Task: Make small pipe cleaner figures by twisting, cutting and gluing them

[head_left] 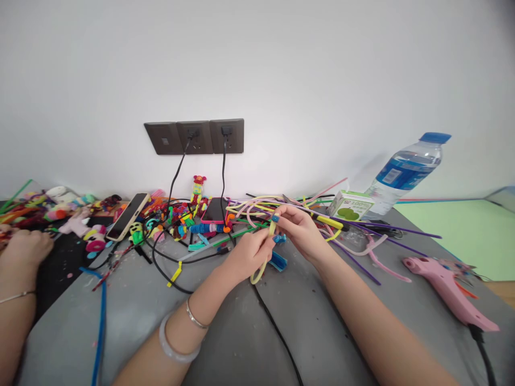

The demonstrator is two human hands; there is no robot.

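Observation:
Between both my hands is a pale yellow pipe cleaner (pixel 257 277), bent into a loop that hangs below the fingers. My left hand (pixel 251 252), with two bracelets at its wrist, pinches it from the left. From the right, my right hand (pixel 296 230) grips its upper end between thumb and fingers. A small blue piece (pixel 275 218) shows at the right fingertips; whether it is held or worn I cannot tell. Just behind and below the hands lie blue fuzzy pieces (pixel 278 261). Purple pipe cleaners (pixel 362 265) stretch out to the right of my right hand.
Small pipe-cleaner figures (pixel 198 190) and a phone (pixel 129 217) crowd the left back. Black cables (pixel 277 327) cross the grey table. At right are a water bottle (pixel 406 174), a green-white box (pixel 351 206) and a pink glue gun (pixel 450 289). Another person's hand (pixel 26 249) is at far left.

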